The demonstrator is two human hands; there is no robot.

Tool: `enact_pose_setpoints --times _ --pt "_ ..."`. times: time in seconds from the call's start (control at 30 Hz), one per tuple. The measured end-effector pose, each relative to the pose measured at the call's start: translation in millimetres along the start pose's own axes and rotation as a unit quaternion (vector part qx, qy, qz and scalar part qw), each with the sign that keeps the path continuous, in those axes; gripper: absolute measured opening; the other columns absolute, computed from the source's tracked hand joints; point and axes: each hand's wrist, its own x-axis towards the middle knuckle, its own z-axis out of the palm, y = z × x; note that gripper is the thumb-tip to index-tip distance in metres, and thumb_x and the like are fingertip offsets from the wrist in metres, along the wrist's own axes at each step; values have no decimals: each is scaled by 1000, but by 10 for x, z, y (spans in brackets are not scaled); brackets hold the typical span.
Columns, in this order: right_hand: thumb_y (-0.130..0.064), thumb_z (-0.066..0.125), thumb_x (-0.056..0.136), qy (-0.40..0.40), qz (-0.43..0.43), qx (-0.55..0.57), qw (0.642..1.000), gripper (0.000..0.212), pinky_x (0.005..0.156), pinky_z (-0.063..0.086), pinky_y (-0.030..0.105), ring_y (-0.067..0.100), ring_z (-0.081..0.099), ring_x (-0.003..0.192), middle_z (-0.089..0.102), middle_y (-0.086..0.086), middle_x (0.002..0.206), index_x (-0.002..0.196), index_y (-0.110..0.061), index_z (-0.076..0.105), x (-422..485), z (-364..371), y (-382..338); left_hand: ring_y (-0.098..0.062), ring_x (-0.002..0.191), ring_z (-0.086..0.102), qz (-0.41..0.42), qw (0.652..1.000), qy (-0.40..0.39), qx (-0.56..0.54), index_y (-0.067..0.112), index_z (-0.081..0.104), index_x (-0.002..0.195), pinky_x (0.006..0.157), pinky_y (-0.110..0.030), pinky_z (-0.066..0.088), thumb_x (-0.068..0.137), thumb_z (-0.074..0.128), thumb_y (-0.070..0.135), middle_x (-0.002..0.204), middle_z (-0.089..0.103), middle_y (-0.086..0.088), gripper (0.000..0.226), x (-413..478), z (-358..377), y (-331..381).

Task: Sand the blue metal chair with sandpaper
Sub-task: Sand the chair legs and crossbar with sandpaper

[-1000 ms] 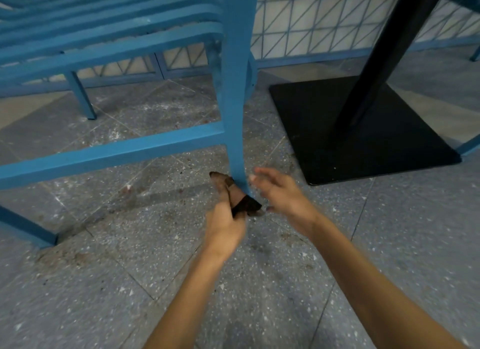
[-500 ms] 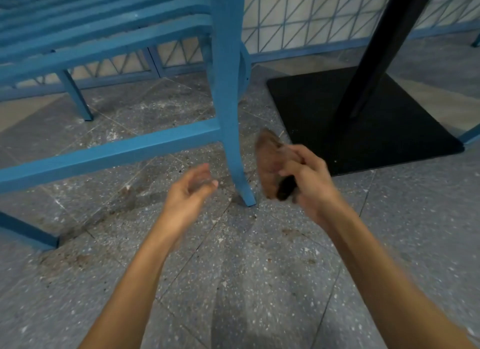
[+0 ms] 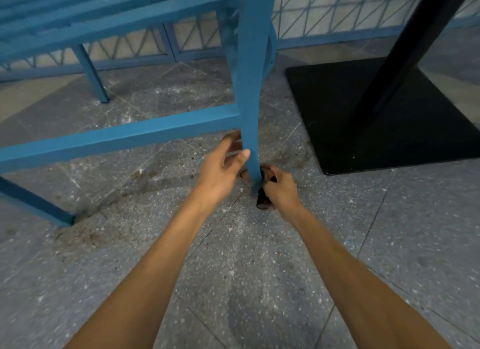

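Steadying the chair (image 3: pixel 117 138), surely stiff and heavy, our left hand (image 3: pixel 220 166) curls round its leg (image 3: pixel 250 88); our right hand (image 3: pixel 281 190) pinches floppy sandpaper (image 3: pixel 262 201) against the leg's foot by the floor (image 3: pixel 233 270)

Grey speckled tile floor (image 3: pixel 246 283) under a chair and a stand.
The blue metal chair (image 3: pixel 250 88) stands on it with 3 legs in view; to its right a square black base plate (image 3: pixel 332 114) lies flat, carrying a black post (image 3: pixel 405 42). Brownish dust (image 3: pixel 85 238) smears the tiles by the chair's leftmost foot.
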Motion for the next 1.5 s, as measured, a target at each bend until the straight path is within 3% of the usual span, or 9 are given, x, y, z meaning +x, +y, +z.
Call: enact_pose_setpoints --times 0.2,0.33,0.53,0.77,0.87,1.0,1.13,1.3,1.5 --pt "13 40 78 -94 -134 255 953 65 94 50 23 9 58 118 62 -2 128 127 -26 57 -317 -245 -464 -6 123 51 25 999 -17 28 12 46 136 104 -27 42 96 52 20 133 56 1 42 52 -17 -54" --pt "-8 45 88 -101 -94 135 981 50 93 48 20 5 56 118 60 -10 129 122 -44 55 -238 -176 -171 -5 117 54 19 999 -23 29 10 48 134 100 -25 45 96 51 19 130 58 0 39 67 -21 -65" --pt "-8 38 95 -18 12 -17 1000 48 93 46 26 14 57 108 60 -4 118 136 -28 50 -67 54 241 15 99 56 1 1000 -21 8 11 46 134 82 -8 46 97 49 14 127 57 4 37 77 -21 -94" --pt "-18 41 100 32 -25 93 995 48 72 44 8 -11 57 76 58 -23 101 146 -28 30 -368 105 107 -10 120 54 6 1000 -14 13 20 45 136 99 -41 48 97 47 29 132 57 4 40 42 -4 -149" --pt "-19 40 99 52 27 46 997 50 64 47 19 -1 57 74 60 -12 87 147 -23 29 -311 207 147 -8 120 53 -4 1000 -11 4 22 44 137 99 -41 49 98 46 29 129 57 9 39 14 22 -122" --pt "-19 42 93 63 139 113 982 41 92 50 44 27 61 103 64 12 117 134 -15 48 -205 363 187 -3 119 53 -9 1000 -11 1 24 44 136 98 -41 49 98 46 29 126 57 14 38 9 23 -123" --pt "-7 40 94 61 144 258 953 16 55 44 30 20 55 67 60 10 86 97 -13 54 -305 269 -54 -5 120 53 -10 1000 -7 -1 23 43 138 99 -42 48 98 46 30 129 57 11 41 4 42 -142" --pt "-13 47 93 5 76 364 928 21 57 48 29 23 61 71 69 15 86 98 -1 64 -493 -34 -225 -8 121 53 -6 1000 3 -20 19 44 137 99 -44 48 97 47 28 129 57 7 41 11 56 -154" --pt "-5 46 96 113 162 383 902 16 70 57 44 23 67 70 68 15 89 101 1 60 -242 -54 -75 -10 119 55 -7 999 -3 -37 16 43 139 88 -32 55 98 46 24 130 56 6 41 3 62 -148"
